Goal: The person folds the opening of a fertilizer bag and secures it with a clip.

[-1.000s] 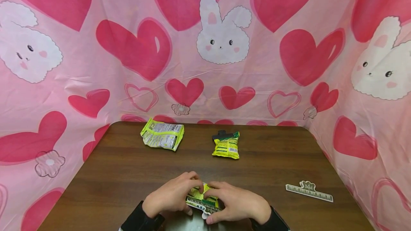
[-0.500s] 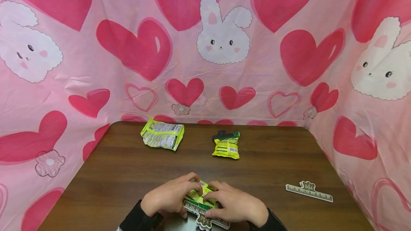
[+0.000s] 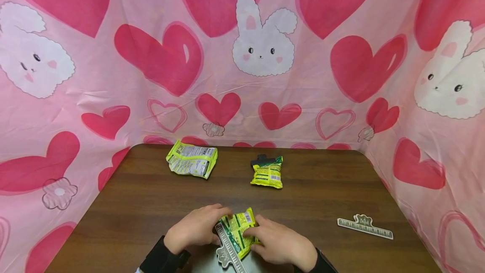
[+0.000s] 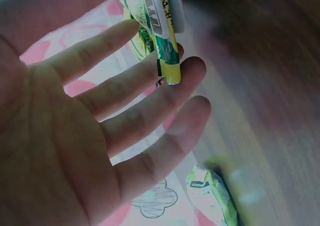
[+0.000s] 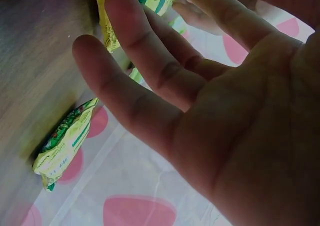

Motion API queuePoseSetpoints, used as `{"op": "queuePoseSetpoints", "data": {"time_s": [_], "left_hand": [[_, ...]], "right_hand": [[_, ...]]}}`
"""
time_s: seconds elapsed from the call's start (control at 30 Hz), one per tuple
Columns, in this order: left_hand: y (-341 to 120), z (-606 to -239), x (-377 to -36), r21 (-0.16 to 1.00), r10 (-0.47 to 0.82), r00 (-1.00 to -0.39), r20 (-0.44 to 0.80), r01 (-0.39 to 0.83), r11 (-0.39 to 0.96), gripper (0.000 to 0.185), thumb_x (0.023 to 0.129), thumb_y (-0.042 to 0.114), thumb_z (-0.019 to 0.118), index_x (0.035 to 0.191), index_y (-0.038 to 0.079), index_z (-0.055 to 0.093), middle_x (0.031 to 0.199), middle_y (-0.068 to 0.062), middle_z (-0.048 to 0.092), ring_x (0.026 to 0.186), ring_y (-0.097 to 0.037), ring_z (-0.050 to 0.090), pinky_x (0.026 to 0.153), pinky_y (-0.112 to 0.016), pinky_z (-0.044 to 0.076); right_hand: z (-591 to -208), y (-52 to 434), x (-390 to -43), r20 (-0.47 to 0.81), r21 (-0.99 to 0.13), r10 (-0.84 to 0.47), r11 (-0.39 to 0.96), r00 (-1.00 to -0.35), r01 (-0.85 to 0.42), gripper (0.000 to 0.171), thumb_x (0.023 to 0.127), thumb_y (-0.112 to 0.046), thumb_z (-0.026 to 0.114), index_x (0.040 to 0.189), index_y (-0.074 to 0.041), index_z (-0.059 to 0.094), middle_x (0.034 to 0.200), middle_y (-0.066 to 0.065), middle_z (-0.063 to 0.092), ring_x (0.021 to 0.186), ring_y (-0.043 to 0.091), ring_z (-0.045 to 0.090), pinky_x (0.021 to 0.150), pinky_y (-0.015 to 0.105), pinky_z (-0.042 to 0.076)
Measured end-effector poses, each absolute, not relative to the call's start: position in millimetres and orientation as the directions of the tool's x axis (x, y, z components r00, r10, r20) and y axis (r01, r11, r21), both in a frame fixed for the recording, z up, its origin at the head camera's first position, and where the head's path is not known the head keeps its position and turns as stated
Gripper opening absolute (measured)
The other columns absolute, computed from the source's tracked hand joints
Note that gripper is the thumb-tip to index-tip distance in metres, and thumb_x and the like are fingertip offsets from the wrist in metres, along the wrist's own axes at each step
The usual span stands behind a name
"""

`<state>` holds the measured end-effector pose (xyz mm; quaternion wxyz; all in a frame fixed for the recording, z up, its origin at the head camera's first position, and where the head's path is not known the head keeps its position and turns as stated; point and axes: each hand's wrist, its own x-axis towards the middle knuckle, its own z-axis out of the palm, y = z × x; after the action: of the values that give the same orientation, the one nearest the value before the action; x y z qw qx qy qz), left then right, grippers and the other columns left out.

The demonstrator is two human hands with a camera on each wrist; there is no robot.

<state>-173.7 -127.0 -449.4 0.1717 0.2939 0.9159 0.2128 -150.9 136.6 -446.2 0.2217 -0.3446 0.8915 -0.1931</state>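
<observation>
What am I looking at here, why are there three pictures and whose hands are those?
All three pictures show one moment. The wide one comes from a camera on a person's head, looking down at a brown table with pink heart and bunny cloth behind it. The two close-ups come from cameras strapped to each wrist, so they mostly show palms and fingers.

The left hand and the right hand are bare, with no machine involved. Together they hold a small yellow-green snack packet with a long striped clip along its edge; in the left wrist view the fingertips touch that packet.

Also on the table: a crumpled packet at the back left, another packet with a dark clip on it, and a spare striped clip at the right.
</observation>
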Motion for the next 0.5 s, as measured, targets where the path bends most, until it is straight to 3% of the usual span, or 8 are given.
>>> {"op": "queuePoseSetpoints", "data": {"time_s": [0.17, 0.3, 0.5], "left_hand": [[-128, -454, -176, 0.513, 0.632, -0.762, -0.141, 0.490, 0.705, 0.045, 0.089, 0.000, 0.082, 0.129, 0.016, 0.070, 0.116, 0.002, 0.065, 0.101, -0.012, 0.062, 0.087, -0.042, 0.055], [-125, -461, -180, 0.557, 0.673, -0.736, -0.072, 0.530, 0.639, 0.039, 0.091, -0.008, 0.074, 0.125, 0.012, 0.072, 0.113, 0.003, 0.065, 0.100, -0.009, 0.060, 0.090, -0.035, 0.054], [-122, -467, -186, 0.586, 0.683, -0.730, -0.028, 0.542, 0.602, 0.031, 0.095, -0.004, 0.074, 0.123, 0.012, 0.073, 0.117, 0.004, 0.065, 0.106, -0.009, 0.060, 0.095, -0.035, 0.054]], "right_hand": [[-448, 134, -151, -0.197, -0.455, -0.716, 0.672, -0.670, -0.584, 0.022, 0.098, -0.015, 0.076, 0.117, -0.024, 0.071, 0.138, 0.000, 0.054, 0.120, 0.014, 0.051, 0.094, 0.037, 0.051], [-457, 132, -153, -0.158, -0.444, -0.729, 0.655, -0.666, -0.611, 0.032, 0.092, 0.000, 0.075, 0.101, -0.027, 0.059, 0.161, 0.007, 0.041, 0.146, 0.028, 0.038, 0.104, 0.052, 0.048], [-465, 130, -156, -0.197, -0.457, -0.732, 0.657, -0.652, -0.599, 0.043, 0.087, 0.005, 0.076, 0.101, -0.030, 0.053, 0.159, 0.002, 0.041, 0.146, 0.025, 0.037, 0.104, 0.054, 0.048]]}}
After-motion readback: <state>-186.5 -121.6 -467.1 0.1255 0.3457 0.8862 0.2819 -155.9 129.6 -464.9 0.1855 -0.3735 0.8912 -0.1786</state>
